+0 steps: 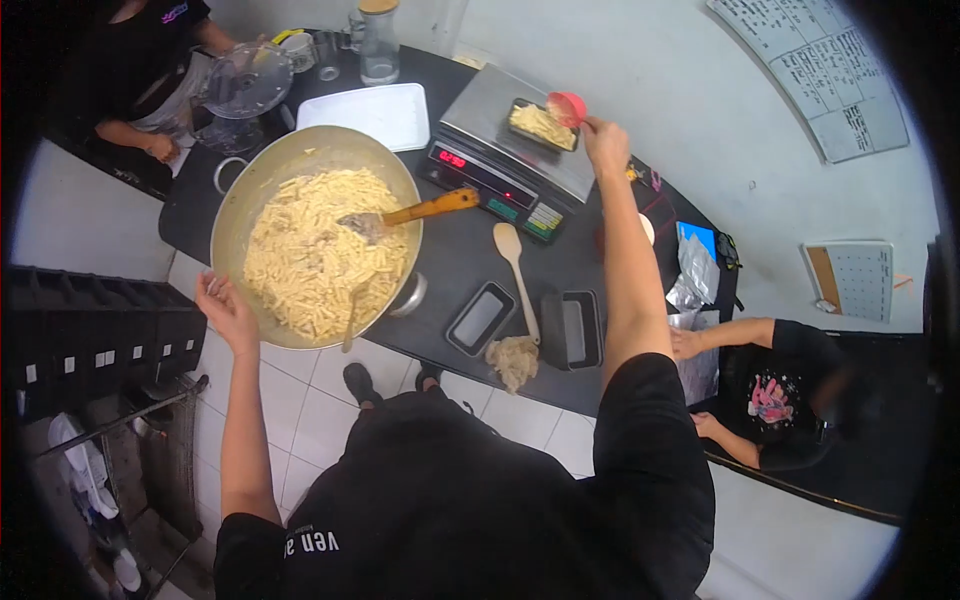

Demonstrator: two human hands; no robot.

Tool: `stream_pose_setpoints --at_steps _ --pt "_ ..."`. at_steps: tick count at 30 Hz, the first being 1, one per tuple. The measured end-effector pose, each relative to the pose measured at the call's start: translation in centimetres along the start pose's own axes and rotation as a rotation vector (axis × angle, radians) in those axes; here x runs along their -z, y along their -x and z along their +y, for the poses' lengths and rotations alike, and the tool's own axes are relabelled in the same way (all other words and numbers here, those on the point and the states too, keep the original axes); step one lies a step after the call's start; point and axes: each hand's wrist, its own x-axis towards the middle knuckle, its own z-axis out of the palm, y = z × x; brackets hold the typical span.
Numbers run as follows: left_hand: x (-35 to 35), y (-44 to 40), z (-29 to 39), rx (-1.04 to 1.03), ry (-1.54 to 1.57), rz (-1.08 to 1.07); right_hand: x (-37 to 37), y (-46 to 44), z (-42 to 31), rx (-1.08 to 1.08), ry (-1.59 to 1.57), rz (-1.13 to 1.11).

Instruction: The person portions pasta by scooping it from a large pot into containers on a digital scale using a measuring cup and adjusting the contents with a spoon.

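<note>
My right hand (607, 147) is closed around the handle of a red measuring cup (567, 109). The cup is tilted over a small dark rectangular tray (543, 140) with creamy pasta (535, 122) in it. This tray sits on the steel plate of a digital scale (468, 125), whose display glows red. My left hand (229, 314) is at the near left rim of a large metal pot (402, 180), its fingers curled at the edge. Short pasta in pale sauce (320, 260) fills much of the pot. A wooden-handled spatula (432, 207) and a spoon (352, 315) rest in it.
A wooden spoon (514, 262), dark trays (481, 318) (577, 330) and a crumpled cloth (513, 362) lie on the black table. Behind the pot are a white tray (372, 112) and a glass bottle (380, 50). One person (145, 80) stands far left, another (775, 390) at right.
</note>
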Motion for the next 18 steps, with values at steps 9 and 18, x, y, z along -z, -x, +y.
stream_pose_setpoints --at_steps 9,18 --pt "0.0 0.1 0.2 0.023 0.033 0.0 -0.1 -1.1 1.5 0.1 0.027 -0.015" --pt "0.0 0.0 0.3 0.025 0.025 0.012 0.8 -1.2 1.1 0.1 0.059 -0.043"
